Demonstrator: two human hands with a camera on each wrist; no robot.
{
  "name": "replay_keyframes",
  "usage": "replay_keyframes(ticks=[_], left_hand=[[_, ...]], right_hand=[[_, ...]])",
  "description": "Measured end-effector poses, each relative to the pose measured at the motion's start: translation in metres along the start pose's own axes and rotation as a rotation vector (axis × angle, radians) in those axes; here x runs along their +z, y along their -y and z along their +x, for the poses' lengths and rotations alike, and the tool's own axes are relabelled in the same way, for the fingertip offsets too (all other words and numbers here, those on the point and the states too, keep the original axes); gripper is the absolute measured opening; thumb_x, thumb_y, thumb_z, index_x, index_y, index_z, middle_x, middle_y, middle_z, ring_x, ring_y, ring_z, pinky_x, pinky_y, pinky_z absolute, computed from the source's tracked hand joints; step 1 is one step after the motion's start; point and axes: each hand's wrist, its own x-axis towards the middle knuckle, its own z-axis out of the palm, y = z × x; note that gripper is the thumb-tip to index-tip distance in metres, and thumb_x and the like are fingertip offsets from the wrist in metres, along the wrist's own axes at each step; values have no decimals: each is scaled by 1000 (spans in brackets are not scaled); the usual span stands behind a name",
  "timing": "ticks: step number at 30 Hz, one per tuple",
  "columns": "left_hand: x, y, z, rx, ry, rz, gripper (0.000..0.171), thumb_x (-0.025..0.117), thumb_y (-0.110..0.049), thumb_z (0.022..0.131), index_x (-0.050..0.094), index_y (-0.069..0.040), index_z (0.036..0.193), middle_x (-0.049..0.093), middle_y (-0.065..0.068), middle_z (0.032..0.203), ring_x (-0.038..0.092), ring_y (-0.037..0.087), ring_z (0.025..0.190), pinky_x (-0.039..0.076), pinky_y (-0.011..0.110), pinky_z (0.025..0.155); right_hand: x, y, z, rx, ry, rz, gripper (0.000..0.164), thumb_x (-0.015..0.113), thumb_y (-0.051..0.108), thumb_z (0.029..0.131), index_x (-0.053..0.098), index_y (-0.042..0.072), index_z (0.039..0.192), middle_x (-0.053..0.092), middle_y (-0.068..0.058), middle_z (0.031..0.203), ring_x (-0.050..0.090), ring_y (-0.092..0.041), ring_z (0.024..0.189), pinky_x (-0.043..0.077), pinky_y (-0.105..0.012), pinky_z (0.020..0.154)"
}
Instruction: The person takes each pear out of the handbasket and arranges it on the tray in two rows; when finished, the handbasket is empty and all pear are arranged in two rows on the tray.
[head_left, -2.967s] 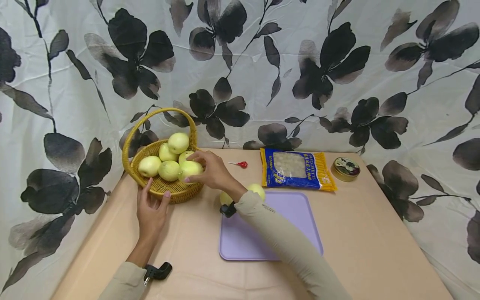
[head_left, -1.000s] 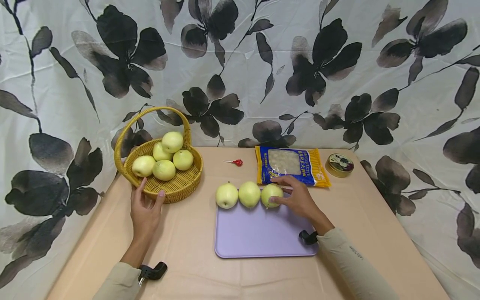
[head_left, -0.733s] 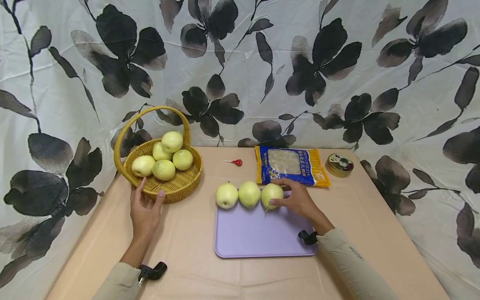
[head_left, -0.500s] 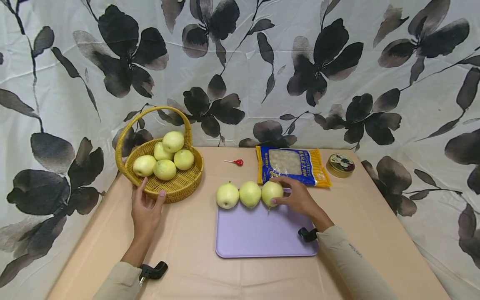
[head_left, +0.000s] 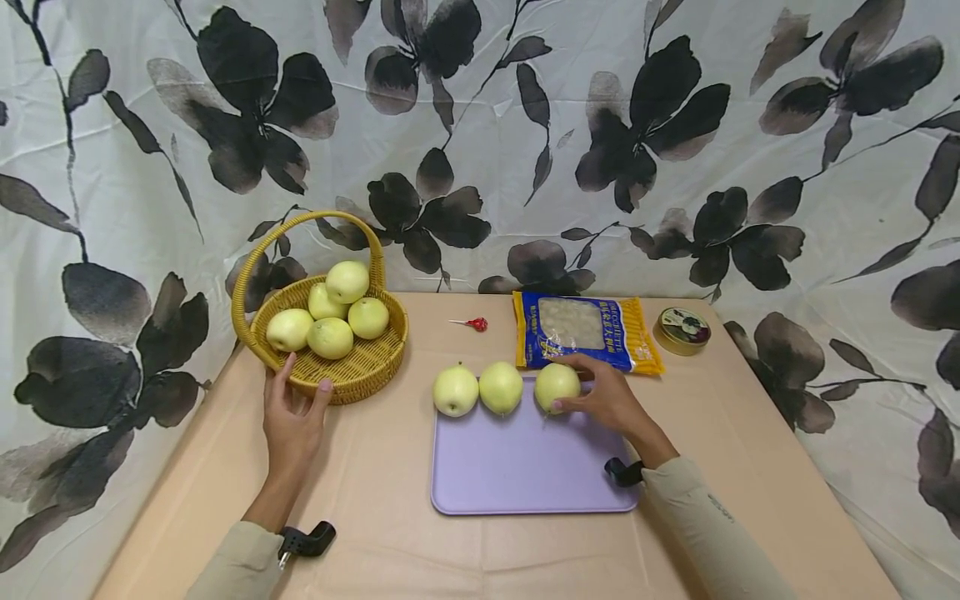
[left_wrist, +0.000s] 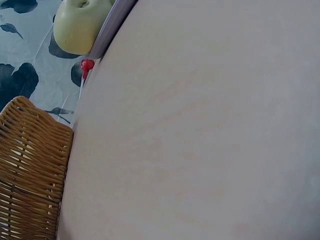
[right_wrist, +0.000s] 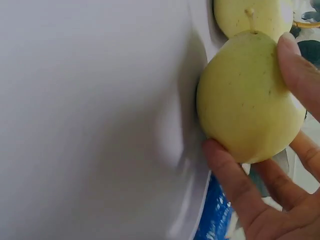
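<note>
My right hand holds a yellow-green pear at the back right of a lilac tray. In the right wrist view, the thumb and fingers lie round this pear, its stem showing. Two more pears, a middle one and a left one, stand side by side along the tray's back edge. My left hand rests its spread thumb and fingers against the front of a yellow wicker basket. Several pears lie in the basket. The left hand is out of sight in the left wrist view.
Behind the tray lies a blue and yellow food packet, close to my right fingers. A round gold tin stands right of it. A small red-handled pointed tool lies between basket and packet. A floral cloth hangs behind the table.
My right hand took a pear from the basket and brought it to the tray beside the two others. It has just shifted slightly right, leaving a gap. The left hand stays at the basket.
</note>
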Motion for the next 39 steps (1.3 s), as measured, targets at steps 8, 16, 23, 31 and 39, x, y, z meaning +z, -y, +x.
replay_keyframes(ticks=[8, 16, 23, 31, 39], left_hand=[[-1, 1, 0, -8, -4, 5, 75, 73, -25, 103, 34, -31, 166, 23, -1, 174, 20, 21, 164, 34, 54, 130], [-3, 1, 1, -4, -4, 5, 75, 73, -24, 103, 34, -29, 167, 21, 0, 175, 20, 22, 164, 35, 53, 130], [-2, 0, 1, 7, -15, -9, 74, 72, -21, 103, 35, -27, 166, 16, 3, 177, 19, 24, 165, 34, 51, 130], [-2, 1, 0, -2, -12, -19, 74, 72, -20, 103, 35, -28, 166, 15, -3, 177, 20, 24, 165, 34, 49, 130], [0, -1, 0, -2, -4, -11, 74, 72, -21, 103, 34, -28, 167, 14, -2, 178, 19, 22, 164, 35, 50, 129]], right_hand=[[10, -2, 6, -81, 63, 158, 75, 93, 2, 78, 61, 2, 146, 60, -24, 150, 64, -48, 129, 64, -43, 98], [4, -5, 2, -56, 42, 170, 78, 94, 4, 78, 60, 5, 148, 62, -21, 148, 65, -47, 129, 61, -56, 102], [-1, 10, 5, -81, -26, 106, 77, 96, 12, 78, 62, 7, 147, 63, -22, 147, 63, -45, 133, 55, -57, 111], [14, 69, 31, -159, -64, 88, 74, 96, 18, 79, 64, 19, 146, 63, -10, 150, 56, -38, 143, 51, -59, 116], [51, 128, 63, -266, -39, 116, 72, 97, 22, 79, 66, 19, 144, 67, -5, 143, 63, -26, 134, 55, -47, 115]])
